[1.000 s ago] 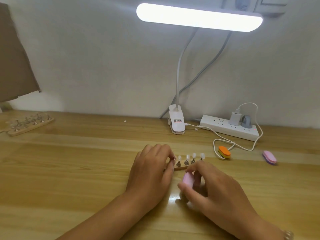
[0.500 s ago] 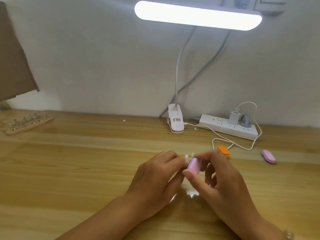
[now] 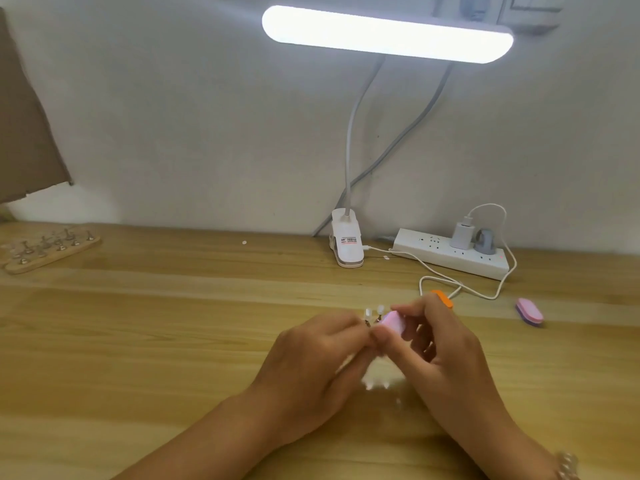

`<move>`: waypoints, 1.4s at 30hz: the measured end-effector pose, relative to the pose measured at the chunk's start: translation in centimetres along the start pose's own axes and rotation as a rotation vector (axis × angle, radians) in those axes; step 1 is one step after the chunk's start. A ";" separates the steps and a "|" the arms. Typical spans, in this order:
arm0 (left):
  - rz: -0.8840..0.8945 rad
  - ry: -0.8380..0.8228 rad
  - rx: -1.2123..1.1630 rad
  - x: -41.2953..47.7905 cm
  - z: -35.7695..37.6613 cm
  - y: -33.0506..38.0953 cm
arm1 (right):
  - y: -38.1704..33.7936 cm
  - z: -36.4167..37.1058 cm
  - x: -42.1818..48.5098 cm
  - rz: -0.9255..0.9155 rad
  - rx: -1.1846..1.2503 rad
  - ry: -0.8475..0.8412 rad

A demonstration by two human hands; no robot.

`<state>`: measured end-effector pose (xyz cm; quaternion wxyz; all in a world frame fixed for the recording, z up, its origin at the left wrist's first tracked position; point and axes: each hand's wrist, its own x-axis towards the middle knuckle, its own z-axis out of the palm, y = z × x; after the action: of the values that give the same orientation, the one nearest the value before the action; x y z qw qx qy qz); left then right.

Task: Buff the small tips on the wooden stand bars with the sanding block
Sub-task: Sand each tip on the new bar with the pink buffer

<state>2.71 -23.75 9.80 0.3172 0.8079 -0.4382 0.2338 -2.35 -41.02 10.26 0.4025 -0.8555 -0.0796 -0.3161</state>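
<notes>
My right hand (image 3: 440, 344) pinches a small pink sanding block (image 3: 393, 322) between thumb and fingers and holds it against the small white tips (image 3: 374, 311) of a stand bar. My left hand (image 3: 311, 362) curls around the wooden stand bar; the bar itself is almost wholly hidden under my fingers. Only two white tips show above my hands. White dust (image 3: 381, 377) lies on the table below the block.
More wooden stand bars with metal pegs (image 3: 48, 249) lie at the far left. An orange block (image 3: 443, 298) and a pink-purple block (image 3: 530, 311) sit to the right. A clip lamp (image 3: 348, 247), a power strip (image 3: 453, 258) and a white cable (image 3: 450, 280) stand near the wall.
My right hand has lifted the pink block from near the table up to the tips. My left hand closed over the bar, hiding most of the tips.
</notes>
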 end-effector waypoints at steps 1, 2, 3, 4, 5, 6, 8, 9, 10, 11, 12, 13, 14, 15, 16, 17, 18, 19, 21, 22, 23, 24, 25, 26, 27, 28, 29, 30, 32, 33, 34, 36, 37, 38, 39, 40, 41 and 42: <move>0.027 -0.013 0.009 -0.1 0.1 0.2 | 0.1 -0.1 0.1 0.019 0.004 0.012; 0.030 -0.009 0.003 -0.1 0.2 0.3 | 0.2 -0.2 0.1 0.018 0.000 0.013; 0.013 0.008 -0.011 0.0 0.2 0.3 | 0.2 -0.1 0.1 0.009 -0.001 0.010; -0.016 0.032 -0.031 0.0 0.2 0.1 | 0.1 0.0 0.1 0.000 0.000 0.006; -0.046 0.056 -0.055 0.1 0.1 0.0 | 0.0 0.0 0.0 -0.002 0.000 0.000; -0.068 0.071 -0.076 0.2 0.0 -0.2 | -0.1 0.1 0.0 0.007 0.003 -0.006; -0.077 0.065 -0.094 0.3 -0.1 -0.2 | -0.2 0.1 0.0 0.041 0.029 -0.022; -0.071 0.050 -0.094 0.3 -0.1 -0.2 | -0.2 0.0 0.0 0.058 0.043 -0.031; -0.062 0.029 -0.088 0.3 0.0 -0.1 | -0.3 0.1 0.1 0.074 0.055 -0.046; -0.053 0.005 -0.078 0.3 0.0 0.0 | -0.3 0.1 0.1 0.086 0.072 -0.069; -0.047 -0.016 -0.071 0.3 0.0 0.1 | -0.4 0.1 0.2 0.101 0.098 -0.094; -0.041 -0.031 -0.067 0.2 0.0 0.1 | -0.4 0.1 0.2 0.122 0.130 -0.101; -0.038 -0.037 -0.062 0.2 0.0 0.1 | -0.5 0.1 0.3 0.149 0.158 -0.081; -0.042 -0.033 -0.059 0.2 0.0 0.1 | -0.4 -0.1 0.4 0.175 0.177 -0.041; -0.056 -0.023 -0.059 0.2 0.0 0.1 | -0.2 -0.2 0.5 0.192 0.187 0.008; -0.078 -0.010 -0.065 0.2 0.0 0.0 | 0.0 -0.3 0.6 0.196 0.186 0.047; -0.098 0.003 -0.075 0.2 0.0 -0.1 | 0.1 -0.4 0.7 0.185 0.177 0.066; -0.111 0.013 -0.080 0.2 0.0 -0.1 | 0.0 -0.3 0.6 0.162 0.168 0.060; -0.113 0.014 -0.079 0.3 0.0 -0.1 | -0.2 0.0 0.4 0.104 0.162 -0.003; -0.109 0.007 -0.076 0.3 0.0 0.0 | -0.3 0.1 0.2 0.079 0.153 -0.040; -0.106 0.001 -0.075 0.3 0.0 0.0 | -0.3 0.2 0.1 0.058 0.136 -0.068; -0.104 -0.004 -0.075 0.3 0.0 0.0 | -0.3 0.2 0.0 0.042 0.116 -0.082; -0.104 -0.009 -0.074 0.3 0.0 0.0 | -0.2 0.2 0.0 0.028 0.095 -0.090; -0.105 -0.012 -0.070 0.3 -0.1 0.0 | -0.2 0.2 -0.1 0.009 0.071 -0.097; -0.109 -0.013 -0.066 0.3 -0.1 -0.1 | -0.2 0.2 -0.1 -0.012 0.044 -0.103; -0.118 -0.010 -0.066 0.3 -0.1 -0.1 | -0.3 0.2 -0.1 -0.032 0.020 -0.106; -0.130 -0.005 -0.071 0.3 -0.1 -0.2 | -0.3 0.1 -0.1 -0.047 0.004 -0.106; -0.144 0.001 -0.080 0.3 -0.1 -0.3 | -0.3 0.2 -0.2 -0.058 -0.003 -0.111; -0.162 0.011 -0.103 0.3 -0.1 -0.5 | -0.3 0.2 -0.3 -0.080 -0.015 -0.123; -0.165 0.013 -0.118 0.3 -0.1 -0.5 | -0.3 0.2 -0.4 -0.091 -0.021 -0.122; -0.161 0.009 -0.132 0.3 -0.1 -0.5 | -0.4 0.2 -0.4 -0.099 -0.015 -0.118; -0.125 -0.018 -0.142 0.2 -0.2 -0.4 | -0.4 0.2 -0.3 -0.085 0.040 -0.097; -0.097 -0.042 -0.145 0.2 -0.2 -0.3 | -0.4 0.1 -0.2 -0.065 0.069 -0.079; -0.076 -0.068 -0.158 0.2 -0.2 -0.3 | -0.3 0.0 -0.1 -0.048 0.086 -0.060; -0.073 -0.088 -0.186 0.2 -0.1 -0.3 | -0.3 0.0 -0.1 -0.042 0.083 -0.050; -0.084 -0.097 -0.224 0.3 -0.1 -0.4 | -0.3 0.0 -0.1 -0.050 0.064 -0.052; -0.101 -0.095 -0.259 0.4 -0.2 -0.5 | -0.4 0.1 -0.2 -0.069 0.036 -0.067; -0.113 -0.087 -0.278 0.4 -0.2 -0.6 | -0.5 0.2 -0.3 -0.087 0.011 -0.085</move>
<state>3.41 -23.60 10.06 0.4195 0.7889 -0.4334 0.1174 -2.70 -40.51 10.31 0.3894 -0.8616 -0.1357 -0.2961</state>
